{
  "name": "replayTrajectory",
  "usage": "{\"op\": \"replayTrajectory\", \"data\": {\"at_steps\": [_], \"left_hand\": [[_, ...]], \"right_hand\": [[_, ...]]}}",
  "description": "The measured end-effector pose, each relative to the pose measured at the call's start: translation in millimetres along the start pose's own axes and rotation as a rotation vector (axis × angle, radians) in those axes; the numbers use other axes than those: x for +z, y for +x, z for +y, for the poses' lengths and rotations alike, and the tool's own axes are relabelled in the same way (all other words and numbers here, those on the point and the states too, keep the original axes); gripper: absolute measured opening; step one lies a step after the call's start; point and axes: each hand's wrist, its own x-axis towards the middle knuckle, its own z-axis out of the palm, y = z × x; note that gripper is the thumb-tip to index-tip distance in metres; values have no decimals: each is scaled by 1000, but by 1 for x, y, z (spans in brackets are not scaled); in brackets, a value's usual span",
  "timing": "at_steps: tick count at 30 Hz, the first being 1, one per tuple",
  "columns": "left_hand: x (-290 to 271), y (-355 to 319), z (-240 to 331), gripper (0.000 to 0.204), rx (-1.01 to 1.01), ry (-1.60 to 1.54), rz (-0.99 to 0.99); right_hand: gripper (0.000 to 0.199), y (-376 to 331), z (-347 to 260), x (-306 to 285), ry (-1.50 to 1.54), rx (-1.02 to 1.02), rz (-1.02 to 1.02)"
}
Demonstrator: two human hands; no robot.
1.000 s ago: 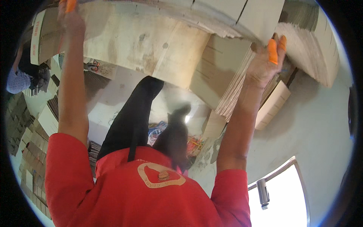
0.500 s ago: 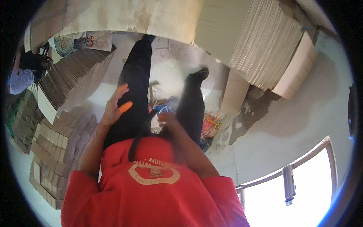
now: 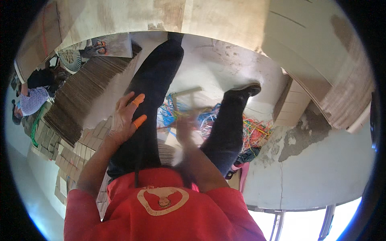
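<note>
My left hand (image 3: pixel 125 115) hangs in front of my left thigh, fingers apart and holding nothing; orange covers sit on at least two fingertips. My right hand (image 3: pixel 187 125) is smeared by motion beside my right leg, so its fingers do not show and I cannot tell whether it holds something. Behind and around it in the picture lies a tangle of coloured plastic strips (image 3: pixel 256 133) on the floor. A wooden bar (image 3: pixel 188 92) lies at the tangle's far side.
A pale work table (image 3: pixel 161 20) crosses the far side, with stacked cardboard sheets (image 3: pixel 345 92) at the right. A tall stack of brown sheets (image 3: pixel 90 88) leans on the left, above bundled cartons (image 3: pixel 76 156). At the left edge another person's patterned garment (image 3: pixel 34 101) shows.
My view has shifted, and my legs stand further apart in the picture. More of the strips and the bar show now. My right hand has moved out from my waist; my left stays open.
</note>
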Motion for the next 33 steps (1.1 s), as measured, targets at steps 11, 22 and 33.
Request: {"op": "replayTrajectory", "data": {"at_steps": [11, 22, 33], "left_hand": [[-5, 24, -17, 55, -25, 121, 85], [-41, 63, -3, 50, 70, -121, 193], [-86, 116, -5, 54, 117, -178, 345]], "right_hand": [[15, 29, 35, 47, 117, -26, -329], [30, 74, 116, 8, -291, 137, -225], [52, 195, 45, -237, 34, 14, -711]]}}
